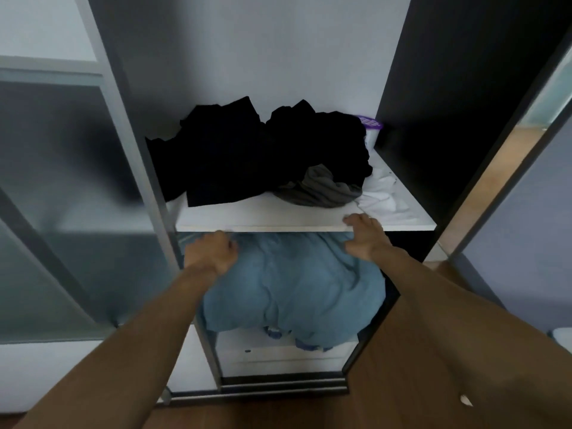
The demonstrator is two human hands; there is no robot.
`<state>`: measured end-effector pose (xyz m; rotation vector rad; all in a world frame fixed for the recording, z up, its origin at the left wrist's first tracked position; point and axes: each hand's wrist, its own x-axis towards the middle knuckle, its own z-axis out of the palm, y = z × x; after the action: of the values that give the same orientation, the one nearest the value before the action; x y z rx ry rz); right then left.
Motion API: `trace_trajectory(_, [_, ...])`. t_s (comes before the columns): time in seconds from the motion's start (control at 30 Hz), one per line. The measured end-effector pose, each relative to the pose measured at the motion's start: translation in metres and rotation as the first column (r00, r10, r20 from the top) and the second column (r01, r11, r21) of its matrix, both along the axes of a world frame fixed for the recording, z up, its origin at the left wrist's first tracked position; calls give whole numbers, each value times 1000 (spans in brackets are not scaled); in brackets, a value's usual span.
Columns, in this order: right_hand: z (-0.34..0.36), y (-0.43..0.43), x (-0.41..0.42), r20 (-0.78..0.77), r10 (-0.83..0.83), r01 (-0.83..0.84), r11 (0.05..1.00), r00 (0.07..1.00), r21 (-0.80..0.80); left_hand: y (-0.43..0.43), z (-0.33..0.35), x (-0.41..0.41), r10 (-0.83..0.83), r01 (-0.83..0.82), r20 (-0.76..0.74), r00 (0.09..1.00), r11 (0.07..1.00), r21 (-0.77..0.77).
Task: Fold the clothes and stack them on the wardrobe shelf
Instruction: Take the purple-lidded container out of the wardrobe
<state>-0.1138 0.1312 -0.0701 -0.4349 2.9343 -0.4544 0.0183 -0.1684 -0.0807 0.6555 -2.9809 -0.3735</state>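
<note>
A bundle of light blue cloth fills the compartment under the white wardrobe shelf. My left hand grips the bundle's upper left part with curled fingers. My right hand holds its upper right part just below the shelf edge, fingertips at the shelf's front lip. On the shelf lie black clothes, a crumpled grey garment and a white garment at the right.
A purple-lidded container stands at the shelf's back right. A frosted sliding door is at the left, a dark wardrobe side panel at the right. White drawers sit below the blue bundle. Wood floor shows beneath.
</note>
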Motion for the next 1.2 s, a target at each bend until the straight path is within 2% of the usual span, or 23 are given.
trace_trajectory(0.13, [3, 3, -5, 51, -7, 9, 999, 999, -45, 44, 3, -29, -209, 230, -139, 968, 960, 162])
trace_trajectory(0.3, [1, 7, -2, 74, 25, -23, 999, 997, -35, 80, 16, -70, -306, 383, -351, 885, 907, 175])
trace_trajectory(0.37, [2, 13, -5, 96, 66, -64, 998, 993, -26, 89, 23, -92, -379, 508, -480, 791, 844, 172])
trace_trajectory(0.43, [7, 22, -16, 128, 111, -110, 994, 986, -12, 97, 34, -120, -465, 628, -586, 664, 772, 100])
trace_trajectory(0.47, [13, 27, -25, 139, 128, -128, 992, 982, -11, 101, 41, -137, -498, 657, -615, 611, 752, 43])
trace_trajectory(0.53, [30, 34, -50, 137, 151, -148, 989, 979, -29, 111, 57, -172, -539, 662, -622, 567, 748, -45])
trace_trajectory(0.6, [51, 41, -81, 84, 116, -107, 989, 990, -103, 122, 71, -211, -570, 660, -589, 573, 747, -80])
trace_trajectory(0.67, [69, 48, -114, -5, 17, -18, 968, 1000, -249, 136, 79, -248, -597, 676, -553, 582, 733, -80])
trace_trajectory(0.77, [83, 54, -169, -38, -166, 124, 853, 985, -508, 152, 90, -305, -615, 686, -516, 597, 724, -69])
trace_trajectory(0.9, [88, 47, -245, -44, -330, 204, 677, 943, -708, 162, 102, -379, -575, 665, -506, 643, 747, -4])
trace_trajectory(0.97, [90, 40, -277, 2, -372, 240, 593, 928, -769, 162, 111, -411, -537, 641, -518, 666, 767, 29])
trace_trajectory(1.07, [90, 27, -317, 97, -382, 291, 493, 919, -820, 162, 125, -455, -471, 566, -558, 683, 824, -3])
trace_trajectory(1.2, [87, 18, -370, 236, -379, 390, 407, 895, -826, 178, 134, -517, -408, 555, -581, 704, 827, 91])
